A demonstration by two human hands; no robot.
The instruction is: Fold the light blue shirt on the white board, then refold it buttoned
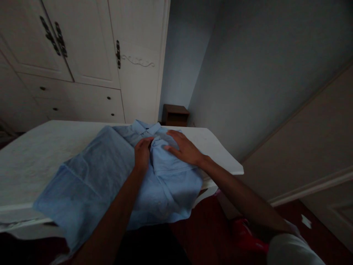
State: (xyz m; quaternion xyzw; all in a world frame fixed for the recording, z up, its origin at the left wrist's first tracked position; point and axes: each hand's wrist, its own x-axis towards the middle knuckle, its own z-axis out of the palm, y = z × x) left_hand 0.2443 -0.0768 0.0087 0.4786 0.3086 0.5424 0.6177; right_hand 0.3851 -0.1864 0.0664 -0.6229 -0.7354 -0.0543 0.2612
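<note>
A light blue collared shirt (pixel 110 165) lies spread over a white table (pixel 35 158), its collar at the far edge and its lower part hanging over the near edge. My left hand (pixel 142 152) is closed on a fold of the shirt just below the collar. Beside it, my right hand (pixel 184 147) rests on the folded-over right part of the shirt with fingers stretched out and thumb apart. Cloth bunches between the two hands. The fingertips of my left hand are partly hidden by the fabric.
Beyond the table stands a white wardrobe (pixel 88 44) with dark handles and drawers. A small brown cabinet (pixel 175 114) sits in the corner by the grey wall (pixel 261 55). Red items (pixel 245 235) lie below at the right, and a white scrap (pixel 306 221) is on the dark red floor.
</note>
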